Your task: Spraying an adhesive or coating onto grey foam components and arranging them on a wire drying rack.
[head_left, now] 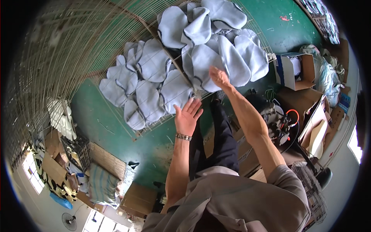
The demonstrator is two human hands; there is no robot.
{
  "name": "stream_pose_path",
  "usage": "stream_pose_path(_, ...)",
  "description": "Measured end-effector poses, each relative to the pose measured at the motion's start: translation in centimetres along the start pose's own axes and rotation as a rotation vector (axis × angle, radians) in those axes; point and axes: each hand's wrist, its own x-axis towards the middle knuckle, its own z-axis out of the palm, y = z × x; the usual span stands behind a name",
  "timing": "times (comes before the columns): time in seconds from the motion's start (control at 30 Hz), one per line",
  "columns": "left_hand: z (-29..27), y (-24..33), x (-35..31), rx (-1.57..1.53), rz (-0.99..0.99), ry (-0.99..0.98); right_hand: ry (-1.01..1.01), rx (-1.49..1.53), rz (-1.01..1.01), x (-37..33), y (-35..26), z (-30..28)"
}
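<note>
Pale grey, rounded fabric pieces with dark edging (208,60) lie in loose heaps on a wire rack (181,71). My left hand (187,116), with a metal band at its wrist, is just off the rack's near edge. Its palm shows and its fingers are spread, with nothing in them. My right hand (219,77) is farther forward, over the near part of the right heap. Its fingers are curled closed beside a grey piece, and what they hold, if anything, is hidden.
Tall wire racking (89,42) curves along the left. Open cardboard boxes (297,71) and a dark machine with an orange hose (276,120) stand at my right. A black crate (75,150) and a striped cushion-like bundle (102,185) are at lower left. The floor (150,145) is green.
</note>
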Motion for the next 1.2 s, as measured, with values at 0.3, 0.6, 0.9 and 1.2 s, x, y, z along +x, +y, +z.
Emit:
stream_pose_path(0.3,9.2,8.0,-12.0,0.082,-0.044,-0.465,0.141,0.150,0.133,-17.3,-10.9,-7.8)
stream_pose_path(0.6,10.2,6.4,-19.1,0.316,-0.353,-0.565,0.049,0.369,0.880,-49.4,-18.6,-1.6)
stream_pose_path(0.9,10.4,-3.2,-28.9,0.651,-0.671,-0.763,0.754,1.289,1.277,-68.8,-31.7,11.7)
stream_pose_path(1.2,-4.1,-14.4,-46.8,0.738,-1.183,-0.928,1.122,0.780,1.406,-81.0,-46.9,30.4)
